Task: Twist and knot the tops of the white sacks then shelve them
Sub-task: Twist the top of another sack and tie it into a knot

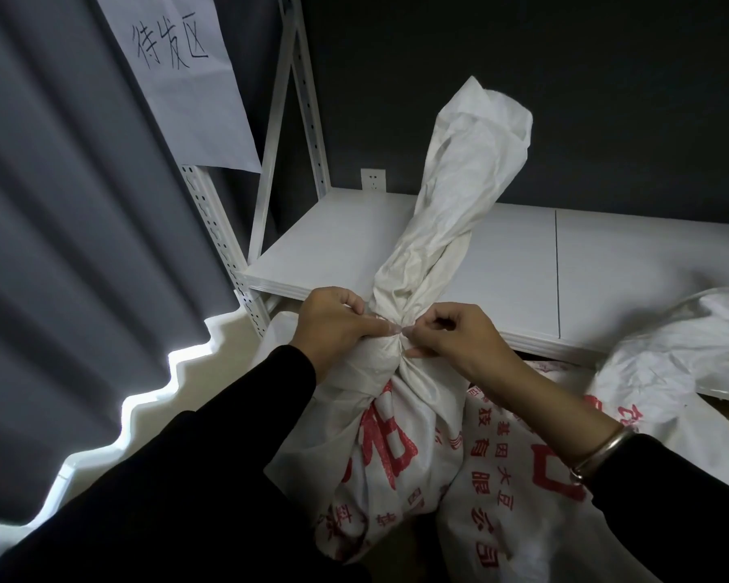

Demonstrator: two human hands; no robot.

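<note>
A white sack point(390, 439) with red print stands on the floor in front of me. Its top point(451, 195) is twisted into a long rope that rises over the shelf. My left hand point(337, 326) grips the gathered neck from the left, thumb pointing right. From the right, my right hand point(455, 334) pinches the cloth at the same neck with fingertips. A second printed sack point(518, 477) leans against the first on its right side.
A white metal shelf point(607, 263) runs behind the sacks at low height, its upright point(224, 241) at the left. Another white sack point(687, 347) lies on the shelf's right end. A grey curtain point(60, 204) and a paper sign point(182, 69) hang at left.
</note>
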